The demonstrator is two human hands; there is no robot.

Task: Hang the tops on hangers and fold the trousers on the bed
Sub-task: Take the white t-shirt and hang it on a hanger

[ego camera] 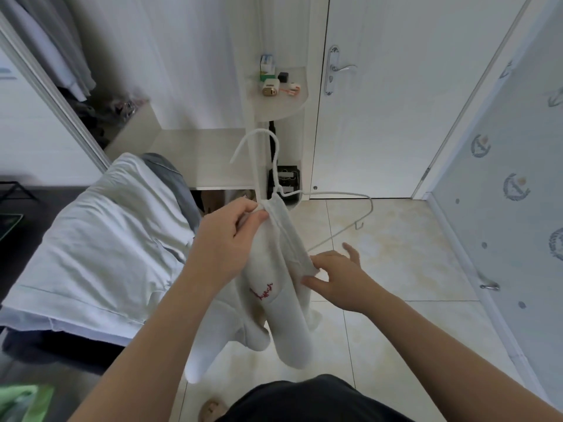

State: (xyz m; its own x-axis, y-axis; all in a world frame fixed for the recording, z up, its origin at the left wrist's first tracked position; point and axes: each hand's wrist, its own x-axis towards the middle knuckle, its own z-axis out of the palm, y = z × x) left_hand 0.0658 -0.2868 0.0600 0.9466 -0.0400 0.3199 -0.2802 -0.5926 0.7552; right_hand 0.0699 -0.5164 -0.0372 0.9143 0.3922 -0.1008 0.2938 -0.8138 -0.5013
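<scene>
A white top with small red lettering hangs bunched in mid-air over the tiled floor. A white wire hanger sticks up out of its neck, one shoulder arm jutting bare to the right. My left hand grips the top's collar and the hanger neck together. My right hand pinches the fabric edge on the right side, below the bare hanger arm. On the bed to the left lies a pale garment spread flat.
A grey cloth lies at the far end of the bed. A small shelf with boxes stands ahead, a white door to its right. An open wardrobe with hanging clothes is at upper left. A green item shows at bottom left.
</scene>
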